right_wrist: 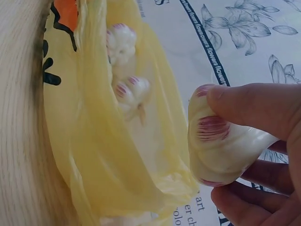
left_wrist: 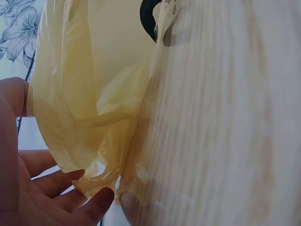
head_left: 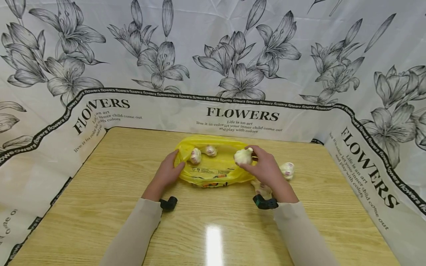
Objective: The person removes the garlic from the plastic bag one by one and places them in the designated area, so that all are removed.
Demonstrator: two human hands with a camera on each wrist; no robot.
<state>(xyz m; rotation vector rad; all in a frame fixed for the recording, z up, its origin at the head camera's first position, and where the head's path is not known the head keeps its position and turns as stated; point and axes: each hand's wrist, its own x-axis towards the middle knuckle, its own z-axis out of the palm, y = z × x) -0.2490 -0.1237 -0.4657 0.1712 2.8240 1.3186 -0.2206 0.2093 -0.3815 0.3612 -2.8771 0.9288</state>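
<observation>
A yellow plastic bag [head_left: 213, 181] lies on the table with its mouth spread wide. My left hand [head_left: 168, 170] holds the bag's left end by the rim; in the left wrist view, fingertips [left_wrist: 101, 200] meet at its crumpled edge. Inside the bag are two garlic bulbs, one near the left end [head_left: 195, 156] and the other farther back [head_left: 210, 150]. At the right end, my right hand [head_left: 266, 166] pinches a third garlic bulb [right_wrist: 218, 136] between thumb and fingers, over the bag's rim.
To the right of my right hand a garlic bulb [head_left: 287, 170] lies on the wooden table [head_left: 213, 214]. Another bulb [head_left: 262, 189] sits under the right wrist, partly covered. A flower-printed cloth [head_left: 166, 107] stands around the back and sides.
</observation>
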